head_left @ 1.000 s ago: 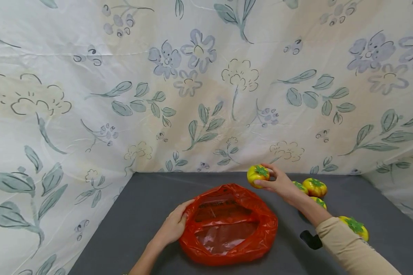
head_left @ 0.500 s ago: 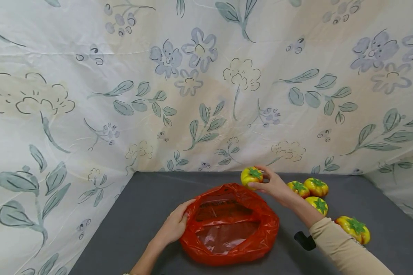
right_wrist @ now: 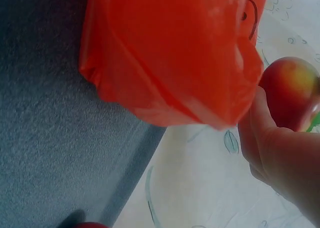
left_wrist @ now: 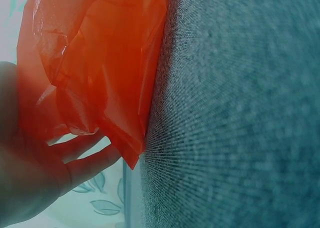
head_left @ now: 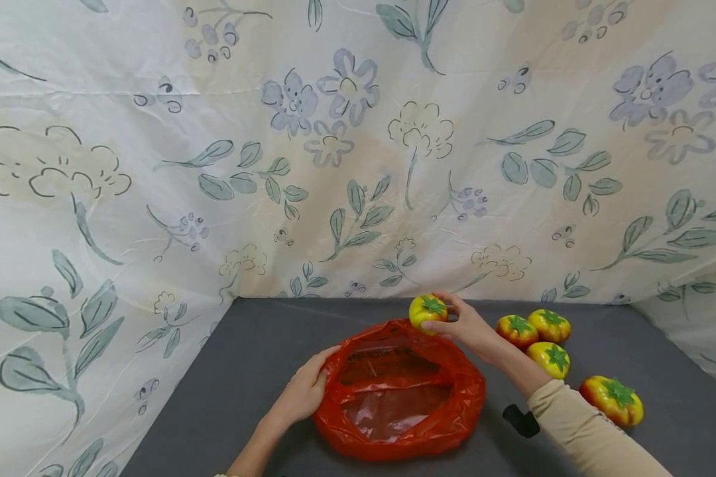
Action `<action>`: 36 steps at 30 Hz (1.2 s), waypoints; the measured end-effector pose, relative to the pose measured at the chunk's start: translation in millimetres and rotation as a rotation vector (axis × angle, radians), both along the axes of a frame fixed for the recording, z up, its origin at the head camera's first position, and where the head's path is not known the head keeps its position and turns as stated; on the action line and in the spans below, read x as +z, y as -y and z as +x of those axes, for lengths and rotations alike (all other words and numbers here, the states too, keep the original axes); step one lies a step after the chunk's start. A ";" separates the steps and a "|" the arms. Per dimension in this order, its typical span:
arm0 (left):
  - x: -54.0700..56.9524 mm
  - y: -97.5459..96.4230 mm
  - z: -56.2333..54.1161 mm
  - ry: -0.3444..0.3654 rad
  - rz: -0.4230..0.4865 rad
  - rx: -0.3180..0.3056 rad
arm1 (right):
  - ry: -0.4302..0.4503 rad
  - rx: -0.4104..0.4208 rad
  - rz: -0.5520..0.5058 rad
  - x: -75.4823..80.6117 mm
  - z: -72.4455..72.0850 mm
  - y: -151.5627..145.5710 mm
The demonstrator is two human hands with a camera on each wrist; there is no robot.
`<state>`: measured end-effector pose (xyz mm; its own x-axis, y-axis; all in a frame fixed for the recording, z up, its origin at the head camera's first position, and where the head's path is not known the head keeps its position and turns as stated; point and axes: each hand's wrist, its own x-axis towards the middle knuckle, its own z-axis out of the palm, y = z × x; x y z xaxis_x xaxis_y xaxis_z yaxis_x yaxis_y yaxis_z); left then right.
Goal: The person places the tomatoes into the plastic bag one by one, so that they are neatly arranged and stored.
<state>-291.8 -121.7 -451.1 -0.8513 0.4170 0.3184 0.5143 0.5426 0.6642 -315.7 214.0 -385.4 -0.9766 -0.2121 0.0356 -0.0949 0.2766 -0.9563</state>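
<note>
A red plastic bag (head_left: 394, 447) stands on the dark table with its mouth wide open. My left hand (head_left: 302, 391) holds its left rim; in the left wrist view, thin red film (left_wrist: 100, 63) covers part of the fingers. Over the bag's far right rim, my right hand (head_left: 468, 331) grips a round yellow-and-red fruit (head_left: 426, 311) with a green star-shaped cap, shaped like a tomato. The right wrist view shows the redder side of that fruit (right_wrist: 287, 93), beside the bag's outer wall (right_wrist: 165, 53). Crumpled film hides parts of the bag's inside.
Several similar fruits lie to the right: a cluster with one fruit (head_left: 549, 359) in front, and another fruit (head_left: 612, 401) nearer me. A black object (head_left: 520, 421) shows beside the right sleeve (head_left: 579, 424). Floral cloth (head_left: 358, 165) rises behind the table (head_left: 262, 324).
My right hand has carried the fruit left and slightly down, to above the bag's far rim. More of the fruits on the right now show. The left hand keeps its hold.
</note>
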 end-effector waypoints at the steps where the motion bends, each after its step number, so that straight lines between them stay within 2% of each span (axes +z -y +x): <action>1: 0.1 0.0 0.2 0.000 0.000 0.000 | 0.003 -0.001 -0.003 -0.6 -0.3 1.3; 15: -0.6 1.1 1.0 0.004 -0.004 -0.002 | 0.041 -0.019 -0.029 -6.6 -2.1 23.9; 23: 1.0 -0.2 1.5 -0.036 -0.004 -0.014 | 0.052 0.008 -0.055 -16.0 -3.0 37.5; 36: 0.1 0.0 -1.2 -0.008 -0.020 0.003 | 0.072 0.035 -0.053 -22.4 -2.2 48.8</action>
<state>-293.0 -121.7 -451.0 -0.8498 0.4210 0.3172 0.5182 0.5571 0.6489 -317.9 165.2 -407.8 -0.9690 -0.2460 -0.0223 -0.0342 0.2232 -0.9742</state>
